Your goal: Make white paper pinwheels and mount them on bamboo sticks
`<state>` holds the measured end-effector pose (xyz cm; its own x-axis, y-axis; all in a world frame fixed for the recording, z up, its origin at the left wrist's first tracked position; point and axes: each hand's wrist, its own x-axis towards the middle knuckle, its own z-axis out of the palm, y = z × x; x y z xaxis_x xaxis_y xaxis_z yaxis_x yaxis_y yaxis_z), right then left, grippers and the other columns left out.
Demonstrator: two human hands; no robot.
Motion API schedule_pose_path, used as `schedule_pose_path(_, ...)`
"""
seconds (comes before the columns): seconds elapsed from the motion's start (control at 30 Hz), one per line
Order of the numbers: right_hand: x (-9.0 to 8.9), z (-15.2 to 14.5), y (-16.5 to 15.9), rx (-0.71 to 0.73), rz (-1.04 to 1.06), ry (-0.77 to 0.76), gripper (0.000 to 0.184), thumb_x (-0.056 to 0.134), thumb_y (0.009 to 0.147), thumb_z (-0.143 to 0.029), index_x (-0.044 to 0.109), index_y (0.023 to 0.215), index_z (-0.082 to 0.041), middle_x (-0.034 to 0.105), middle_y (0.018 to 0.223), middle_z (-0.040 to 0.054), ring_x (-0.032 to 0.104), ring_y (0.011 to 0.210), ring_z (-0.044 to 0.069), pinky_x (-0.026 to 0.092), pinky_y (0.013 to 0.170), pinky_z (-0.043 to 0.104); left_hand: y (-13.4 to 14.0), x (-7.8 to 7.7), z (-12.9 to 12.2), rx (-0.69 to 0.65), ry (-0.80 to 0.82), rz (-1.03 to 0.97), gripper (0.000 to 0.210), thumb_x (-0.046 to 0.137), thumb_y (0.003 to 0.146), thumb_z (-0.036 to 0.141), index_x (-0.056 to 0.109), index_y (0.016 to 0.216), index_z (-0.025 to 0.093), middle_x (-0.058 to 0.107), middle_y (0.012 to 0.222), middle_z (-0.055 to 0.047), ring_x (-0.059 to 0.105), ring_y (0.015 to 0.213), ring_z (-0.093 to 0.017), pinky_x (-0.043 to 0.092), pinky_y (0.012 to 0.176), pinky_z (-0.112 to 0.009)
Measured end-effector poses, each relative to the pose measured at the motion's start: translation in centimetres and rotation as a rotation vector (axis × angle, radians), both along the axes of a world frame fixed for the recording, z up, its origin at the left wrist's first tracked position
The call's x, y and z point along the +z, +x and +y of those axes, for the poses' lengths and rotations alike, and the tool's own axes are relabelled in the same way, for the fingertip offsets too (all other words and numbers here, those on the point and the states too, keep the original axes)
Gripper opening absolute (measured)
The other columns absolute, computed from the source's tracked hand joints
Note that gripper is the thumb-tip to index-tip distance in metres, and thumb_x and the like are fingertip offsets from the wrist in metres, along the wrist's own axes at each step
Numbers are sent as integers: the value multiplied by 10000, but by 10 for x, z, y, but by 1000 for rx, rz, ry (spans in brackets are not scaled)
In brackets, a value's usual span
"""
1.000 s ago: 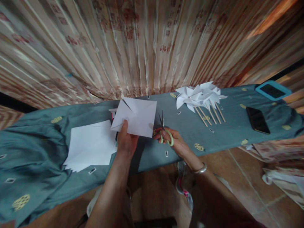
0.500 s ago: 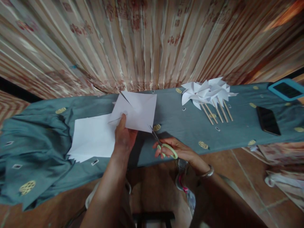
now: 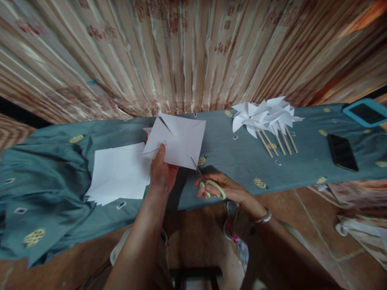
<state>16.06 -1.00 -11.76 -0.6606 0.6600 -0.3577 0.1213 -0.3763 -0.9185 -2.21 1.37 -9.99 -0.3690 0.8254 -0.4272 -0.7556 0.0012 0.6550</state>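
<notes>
While 2 hands (image 3: 163, 174) (image 3: 227, 186) hold 1 sheet (image 3: 185, 135), 1 scissors (image 3: 203, 180) | sticks (image 3: 279, 141) lying: 5

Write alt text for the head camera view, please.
A left hand holds a partly cut paper sheet; the right hand holds scissors at one corner. Stacked paper, white pinwheels and a phone lie on a patterned tablecloth.

Light is dim; an orange patch glows at upper right on the pleated, red-printed beige curtain (image 3: 193, 76). Shadow darkens the patterned teal tablecloth (image 3: 225, 147) below the white square paper sheet (image 3: 185, 139). Wide-angle distortion stretches the edges; fine detail looks soft.
</notes>
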Motion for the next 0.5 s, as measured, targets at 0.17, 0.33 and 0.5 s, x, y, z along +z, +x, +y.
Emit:
schedule_pose_path(0.17, -2, 1, -1, 13, 6, -13, 521, 694, 685, -643, 661, 890, -165, 688, 734, 21, 546, 585, 96, 411, 540, 216, 1, 1, 1, 3, -15, -23, 230, 514, 915, 186, 639, 1108, 170, 730, 1024, -55, 684, 919, -163, 568, 734, -244)
schedule_pose_path(0.33, -4, 0, 0, 0, 11, -34, 498, 697, 702, -618, 649, 901, -164, 691, 736, 17, 540, 584, 88, 425, 549, 207, 3, -1, 1, -13, -5, -27, 227, 516, 914, 192, 646, 1098, 166, 732, 1013, -60, 684, 900, -167, 570, 709, -246)
schedule_pose_path(0.5, -2, 0, 0, 5, 1, -1, 505, 682, 713, -626, 651, 915, -165, 692, 732, 19, 547, 590, 99, 444, 568, 225, 4, -1, -1, -36, 2, -13, 243, 513, 912, 194, 642, 1117, 173, 717, 1080, -73, 677, 949, -182, 570, 751, -273)
